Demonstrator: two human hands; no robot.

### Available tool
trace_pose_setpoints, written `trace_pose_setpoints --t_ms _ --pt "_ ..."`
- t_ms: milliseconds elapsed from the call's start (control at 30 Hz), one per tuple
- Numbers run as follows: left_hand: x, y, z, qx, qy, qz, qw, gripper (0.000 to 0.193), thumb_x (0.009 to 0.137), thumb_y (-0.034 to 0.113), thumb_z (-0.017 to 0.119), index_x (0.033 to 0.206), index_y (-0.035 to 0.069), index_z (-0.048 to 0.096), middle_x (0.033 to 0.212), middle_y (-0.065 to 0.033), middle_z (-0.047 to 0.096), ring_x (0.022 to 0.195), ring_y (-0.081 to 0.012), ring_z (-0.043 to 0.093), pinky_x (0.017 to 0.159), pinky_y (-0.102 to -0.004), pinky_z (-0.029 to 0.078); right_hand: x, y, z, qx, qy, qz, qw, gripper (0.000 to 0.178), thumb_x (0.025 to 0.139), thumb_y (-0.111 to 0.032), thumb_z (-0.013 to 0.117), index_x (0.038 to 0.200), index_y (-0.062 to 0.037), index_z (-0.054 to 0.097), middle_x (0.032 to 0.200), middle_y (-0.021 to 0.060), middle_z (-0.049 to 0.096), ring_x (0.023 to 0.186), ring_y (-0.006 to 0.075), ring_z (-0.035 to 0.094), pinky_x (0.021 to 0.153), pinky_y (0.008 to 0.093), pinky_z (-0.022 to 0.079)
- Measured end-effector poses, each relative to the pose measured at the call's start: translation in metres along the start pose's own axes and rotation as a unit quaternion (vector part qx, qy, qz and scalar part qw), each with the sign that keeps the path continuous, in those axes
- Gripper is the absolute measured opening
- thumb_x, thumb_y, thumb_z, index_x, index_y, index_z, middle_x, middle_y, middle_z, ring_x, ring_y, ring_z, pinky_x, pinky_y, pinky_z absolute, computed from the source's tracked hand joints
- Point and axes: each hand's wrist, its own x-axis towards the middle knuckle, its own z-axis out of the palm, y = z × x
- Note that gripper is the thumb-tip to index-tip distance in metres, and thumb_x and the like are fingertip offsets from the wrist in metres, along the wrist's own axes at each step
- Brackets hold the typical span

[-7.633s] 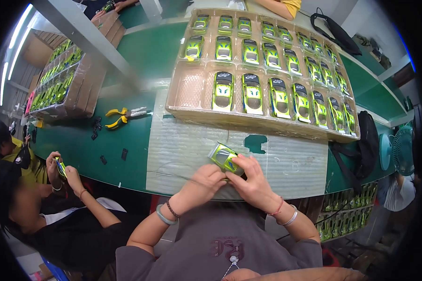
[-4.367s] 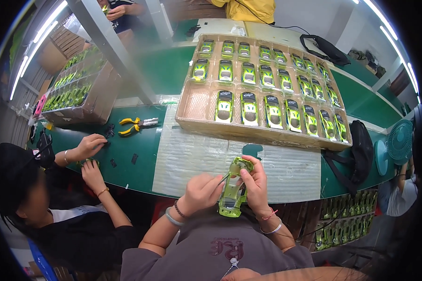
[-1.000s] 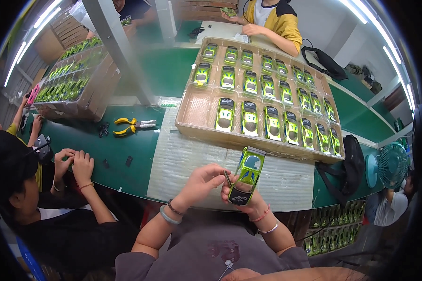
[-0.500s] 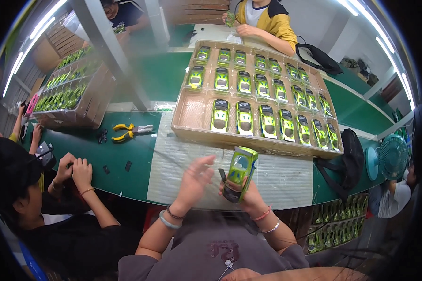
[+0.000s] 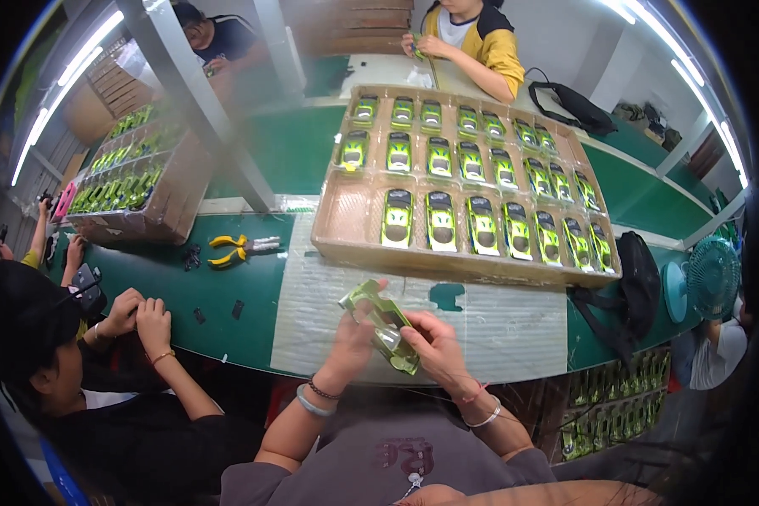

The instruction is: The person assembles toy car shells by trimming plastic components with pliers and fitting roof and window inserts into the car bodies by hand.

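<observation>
Above the table's near edge I hold a green toy car body shell (image 5: pixel 385 319) with a clear window, tilted so that its hollow underside partly shows. My left hand (image 5: pixel 350 344) is closed around the shell's far left end. At its right side, my right hand (image 5: pixel 437 347) grips with thumb and fingers. Something dark is by the right fingertips, too small to make out. Just beyond my hands stands a shallow cardboard tray (image 5: pixel 447 260) with rows of similar green car shells (image 5: pixel 439 221) in clear plastic compartments.
A pale mat (image 5: pixel 506 325) with a torn hole lies under my hands. Yellow-handled pliers (image 5: pixel 243 248) and small black pieces (image 5: pixel 238 309) are to the left. A co-worker (image 5: pixel 143 325) sits close at left; another (image 5: pixel 472 51) works opposite. A black bag (image 5: pixel 637 282) and fan (image 5: pixel 713 274) stand right.
My left hand, open beside the shell before, has closed on it. The shell has moved left and down and been turned over, from upright in my right hand to slanting between both.
</observation>
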Motion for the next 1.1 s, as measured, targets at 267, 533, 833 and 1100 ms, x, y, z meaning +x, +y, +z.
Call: trace_pose_setpoints --t_ms 267,533,833,1100 --pt "-0.009 0.009 0.018 0.058 0.106 -0.081 0.989 0.045 0.097 0.014 0.053 0.137 -0.001 0.038 0.114 -0.0106 0.059 0.088 -0.0143 0.063 0.067 -0.0283 0.056 -0.002 -0.002 0.015 -0.267 0.206 -0.203 0.919 0.025 0.091 0.0 0.057 0.116 0.0013 0.063 0.103 0.006 0.051 0.092 0.0131 0.051 0.079 0.0261 0.045" --pt "-0.005 0.014 0.023 0.324 0.014 0.027 0.946 0.047 0.084 0.001 0.063 0.129 -0.002 0.05 0.1 -0.0137 0.062 0.076 -0.0221 0.064 0.066 -0.0324 0.053 0.005 -0.007 0.004 0.15 0.023 -0.01 0.988 0.066 0.088 -0.024 0.069 0.14 -0.0049 0.034 0.123 0.0077 0.051 0.107 0.015 0.051 0.089 0.0311 0.046" --pt "-0.004 0.019 0.038 0.43 0.138 0.054 0.89 0.05 0.078 0.001 0.067 0.126 0.002 0.053 0.106 -0.0168 0.058 0.077 -0.0292 0.063 0.069 -0.0379 0.053 -0.011 0.001 0.013 -0.063 0.053 -0.165 0.983 0.032 0.099 -0.008 0.048 0.131 -0.002 0.047 0.138 0.0106 0.04 0.124 0.0204 0.046 0.097 0.0341 0.047" --pt "-0.011 0.04 0.02 0.437 -0.008 0.122 0.891 0.062 0.072 0.005 0.075 0.129 0.002 0.052 0.12 -0.0176 0.055 0.105 -0.0342 0.058 0.087 -0.0399 0.05 -0.023 -0.003 0.02 -0.14 0.1 -0.272 0.947 0.02 0.097 -0.006 0.046 0.116 0.0003 0.053 0.125 0.018 0.05 0.112 0.024 0.052 0.096 0.0347 0.043"
